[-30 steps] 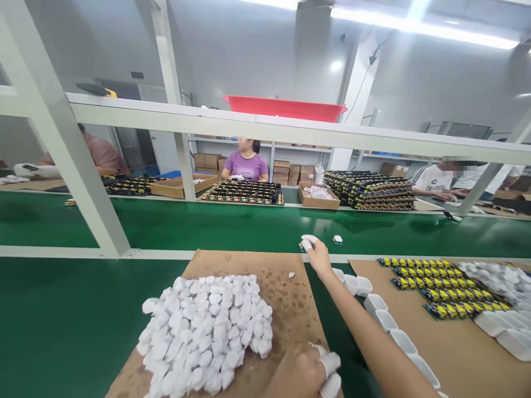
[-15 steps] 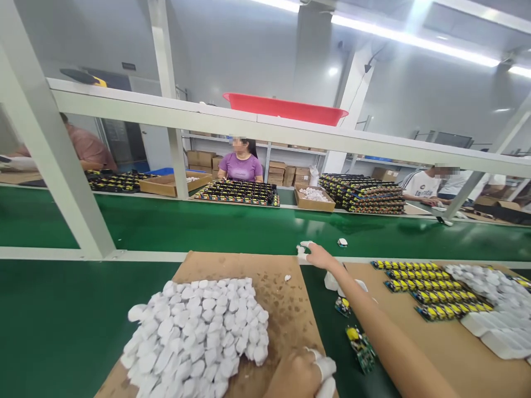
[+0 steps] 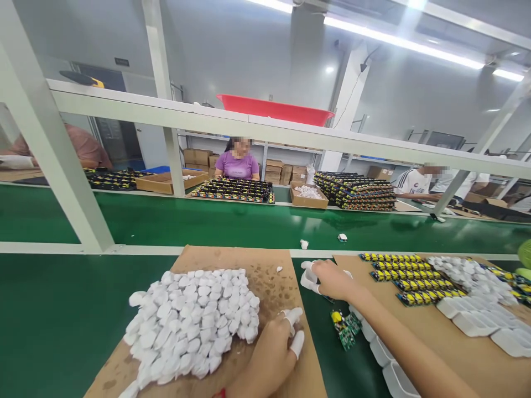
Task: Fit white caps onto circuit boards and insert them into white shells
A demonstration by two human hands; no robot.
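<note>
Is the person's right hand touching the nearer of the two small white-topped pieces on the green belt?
Apart. The head view shows the right hand below the small white-topped piece, with a strip of pale rail visible between them.

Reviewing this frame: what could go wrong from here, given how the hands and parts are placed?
The right forearm passes close beside the loose green circuit boards, so a low sweep might drag or scratch them.

The left hand is right by the heaped white pieces; a sideways nudge could scatter some.

One small white piece sits near the belt's near rail and might get knocked by the right hand.
</note>
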